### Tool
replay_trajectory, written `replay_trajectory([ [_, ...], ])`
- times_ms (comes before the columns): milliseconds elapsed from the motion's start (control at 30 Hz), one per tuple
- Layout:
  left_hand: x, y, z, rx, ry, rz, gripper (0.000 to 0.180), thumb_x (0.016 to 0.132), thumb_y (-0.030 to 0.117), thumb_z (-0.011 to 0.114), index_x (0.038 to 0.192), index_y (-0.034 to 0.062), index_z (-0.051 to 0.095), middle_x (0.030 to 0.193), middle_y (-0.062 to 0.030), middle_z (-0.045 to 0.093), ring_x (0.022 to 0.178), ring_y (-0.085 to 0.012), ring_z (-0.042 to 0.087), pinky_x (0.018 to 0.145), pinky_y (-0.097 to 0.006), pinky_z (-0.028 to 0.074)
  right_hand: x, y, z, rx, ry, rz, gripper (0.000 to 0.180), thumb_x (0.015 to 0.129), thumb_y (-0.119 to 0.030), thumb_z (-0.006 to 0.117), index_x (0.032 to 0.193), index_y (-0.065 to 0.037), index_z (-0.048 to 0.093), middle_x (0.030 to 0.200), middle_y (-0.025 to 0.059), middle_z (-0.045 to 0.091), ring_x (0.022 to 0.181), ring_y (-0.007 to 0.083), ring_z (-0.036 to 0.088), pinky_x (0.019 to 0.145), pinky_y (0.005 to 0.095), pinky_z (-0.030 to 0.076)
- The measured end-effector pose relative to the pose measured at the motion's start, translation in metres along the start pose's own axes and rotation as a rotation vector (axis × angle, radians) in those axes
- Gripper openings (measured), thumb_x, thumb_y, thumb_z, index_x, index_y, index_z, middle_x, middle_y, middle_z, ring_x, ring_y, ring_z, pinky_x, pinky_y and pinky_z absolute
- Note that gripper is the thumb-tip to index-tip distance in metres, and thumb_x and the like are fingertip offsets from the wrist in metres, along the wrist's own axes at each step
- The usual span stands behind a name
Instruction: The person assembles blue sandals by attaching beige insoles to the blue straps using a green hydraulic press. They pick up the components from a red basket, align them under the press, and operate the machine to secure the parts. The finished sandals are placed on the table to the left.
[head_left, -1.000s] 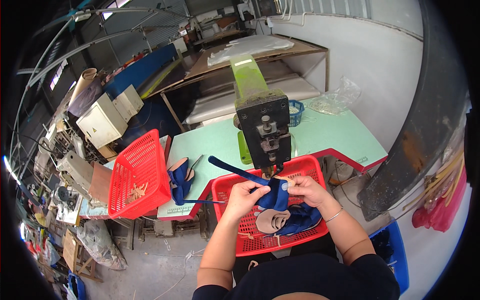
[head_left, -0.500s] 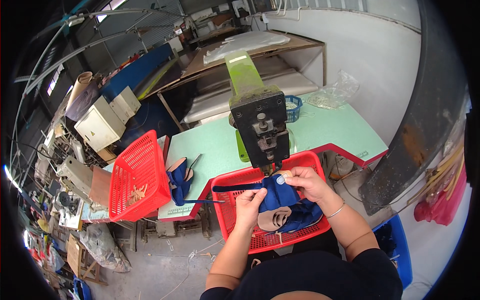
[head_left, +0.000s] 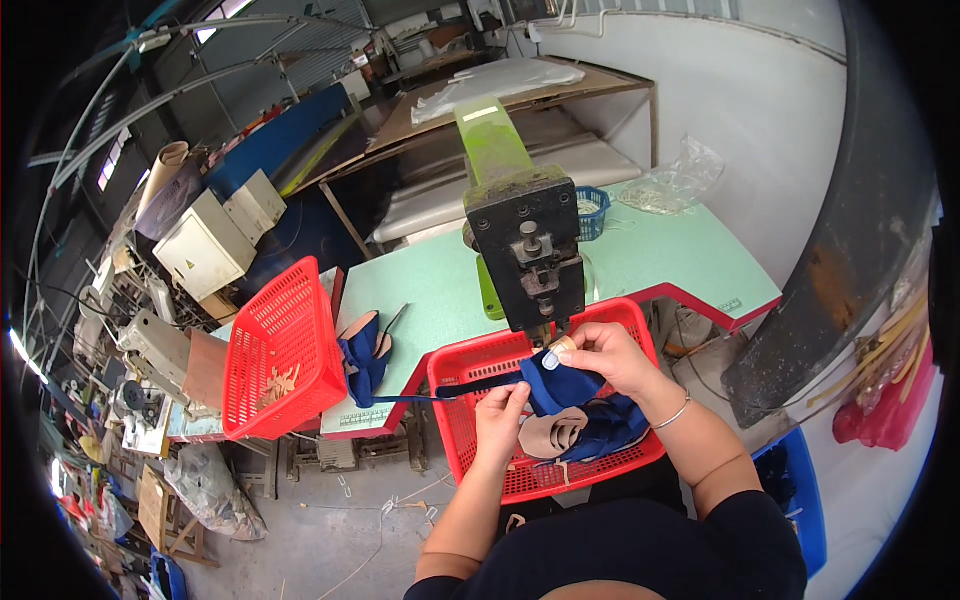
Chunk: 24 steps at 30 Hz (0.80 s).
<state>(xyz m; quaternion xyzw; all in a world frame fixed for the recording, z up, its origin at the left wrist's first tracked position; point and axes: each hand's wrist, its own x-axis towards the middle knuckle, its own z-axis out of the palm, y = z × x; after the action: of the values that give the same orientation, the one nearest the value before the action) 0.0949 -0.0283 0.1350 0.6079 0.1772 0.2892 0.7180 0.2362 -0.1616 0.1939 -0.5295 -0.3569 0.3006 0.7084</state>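
Shifted since half a second back: left hand (head_left: pixel 500 412) up from the basket's middle toward the machine head, blue piece (head_left: pixel 560 385) drawn closer under the punch. Right hand (head_left: pixel 600 358) pinched on the top edge of the blue piece, thumb and forefinger closed tight on it just below the black machine head (head_left: pixel 528 255), likely to keep the edge lined up beneath the punch. Left hand closed on the blue strap (head_left: pixel 470 388) where it meets the piece, just left of and below the machine head, seemingly pulling it taut and flat. Strap trailing off left of the machine head, across the green tabletop (head_left: pixel 680 255) edge to more blue pieces (head_left: pixel 362 352) there. Red basket (head_left: pixel 545 480) directly below the machine head, at the lap, holding tan and blue parts within easy reach. Second red basket (head_left: pixel 285 345), tipped on edge, far left of the machine head. Small blue basket (head_left: pixel 593 212) just right of the machine head, behind.
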Motion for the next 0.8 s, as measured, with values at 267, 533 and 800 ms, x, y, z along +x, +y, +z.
replay_trajectory([
  [267, -0.002, 0.015, -0.001, 0.389, 0.184, 0.467, 0.013, 0.081, 0.011, 0.064, 0.078, -0.0016, 0.063, 0.076, -0.0065, 0.065, 0.070, -0.0112, 0.059, 0.064, -0.025, 0.048, 0.013, -0.017, -0.010, -0.217, -0.127, 0.001, 0.017, 0.077, -0.013, 0.069, 0.084, 0.001, 0.063, 0.077, 0.0027, 0.063, 0.069, 0.0062, 0.056, 0.064, 0.0215, 0.046],
  [533, 0.034, 0.026, 0.005, 0.087, -0.262, 0.091, 0.012, 0.081, 0.012, 0.066, 0.085, 0.0015, 0.063, 0.084, -0.0024, 0.061, 0.079, -0.0075, 0.053, 0.073, -0.024, 0.044, 0.013, -0.011, -0.009, -0.162, -0.116, 0.000, 0.017, 0.078, -0.015, 0.069, 0.084, 0.001, 0.063, 0.077, 0.0020, 0.062, 0.071, 0.0064, 0.056, 0.063, 0.0216, 0.045],
  [800, 0.044, 0.049, -0.007, 0.122, -0.297, 0.051, 0.009, 0.080, 0.009, 0.066, 0.085, 0.0022, 0.063, 0.084, -0.0026, 0.062, 0.078, -0.0087, 0.055, 0.072, -0.024, 0.044, -0.005, 0.021, -0.004, -0.012, -0.037, 0.061, 0.019, 0.080, -0.013, 0.068, 0.092, -0.001, 0.060, 0.082, 0.0017, 0.061, 0.072, 0.0058, 0.056, 0.063, 0.0198, 0.045],
])
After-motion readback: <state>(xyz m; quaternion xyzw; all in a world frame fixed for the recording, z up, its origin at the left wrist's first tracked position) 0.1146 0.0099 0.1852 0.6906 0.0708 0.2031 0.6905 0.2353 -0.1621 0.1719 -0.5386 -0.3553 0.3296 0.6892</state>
